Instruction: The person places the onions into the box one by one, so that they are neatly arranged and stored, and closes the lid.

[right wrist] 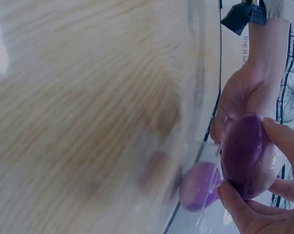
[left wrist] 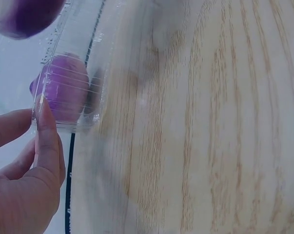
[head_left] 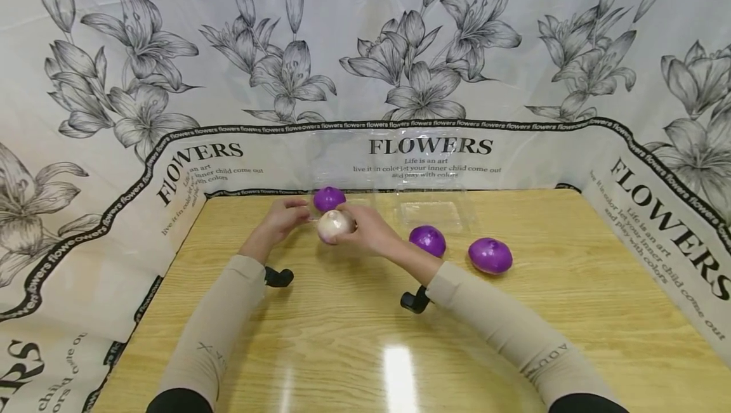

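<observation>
My right hand [head_left: 368, 229] grips a purple-and-white onion [head_left: 333, 225], thumb and fingers around its sides. In the right wrist view this onion [right wrist: 244, 156] is held above the edge of a clear plastic box [right wrist: 198, 148]. Inside that box lies a purple onion [head_left: 329, 198]. My left hand [head_left: 283, 218] pinches the near rim of the box between thumb and fingers, as the left wrist view shows; the purple onion [left wrist: 66, 90] there is seen through the ribbed clear wall.
Two more purple onions, one [head_left: 427, 242] beside my right forearm and another [head_left: 490, 255] farther right, lie on the wooden table [head_left: 342, 337]. A second clear plastic box [head_left: 431, 215] stands at the back. Flower-printed cloth [head_left: 308, 102] encloses the table's back and sides.
</observation>
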Demonstrator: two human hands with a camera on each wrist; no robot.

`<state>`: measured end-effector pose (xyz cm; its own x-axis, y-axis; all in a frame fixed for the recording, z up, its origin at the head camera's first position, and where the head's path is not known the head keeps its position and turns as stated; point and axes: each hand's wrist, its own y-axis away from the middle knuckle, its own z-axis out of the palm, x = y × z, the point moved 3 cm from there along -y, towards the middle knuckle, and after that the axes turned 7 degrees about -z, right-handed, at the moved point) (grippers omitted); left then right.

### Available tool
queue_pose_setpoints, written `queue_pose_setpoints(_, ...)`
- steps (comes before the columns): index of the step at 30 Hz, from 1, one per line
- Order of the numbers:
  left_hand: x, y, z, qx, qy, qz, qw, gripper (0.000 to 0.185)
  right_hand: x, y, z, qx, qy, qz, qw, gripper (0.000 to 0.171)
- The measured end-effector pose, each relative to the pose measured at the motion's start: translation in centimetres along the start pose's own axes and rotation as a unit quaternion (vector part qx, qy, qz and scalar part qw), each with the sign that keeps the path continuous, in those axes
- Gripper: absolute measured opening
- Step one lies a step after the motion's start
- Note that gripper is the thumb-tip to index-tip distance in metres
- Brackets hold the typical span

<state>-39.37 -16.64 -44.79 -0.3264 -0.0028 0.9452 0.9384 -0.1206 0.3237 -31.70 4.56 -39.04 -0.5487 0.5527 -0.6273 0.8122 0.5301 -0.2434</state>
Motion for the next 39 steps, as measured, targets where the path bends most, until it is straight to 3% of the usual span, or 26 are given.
queue_pose_setpoints(7, -0.1, 0.0, -0.1, 0.005, -0.009, -0.008, 0.9999, 0.044, 1.0, -0.7, -1.5, 0.006, 0.029, 0.022, 0.999, 0.066)
queue_pose_setpoints(16, -0.1, 0.1, -0.1, 0.011, -0.016, -0.018, 0.9996, 0.042, 2.1, -1.3, -3.0, 0.024, 0.024, 0.029, 0.999, 0.066)
queue_pose_setpoints(39, -0.1, 0.1, -0.1, 0.014, -0.010, -0.012, 0.9998, 0.043, 5.8, -3.7, -3.5, 0.046, 0.036, 0.093, 0.994, 0.065)
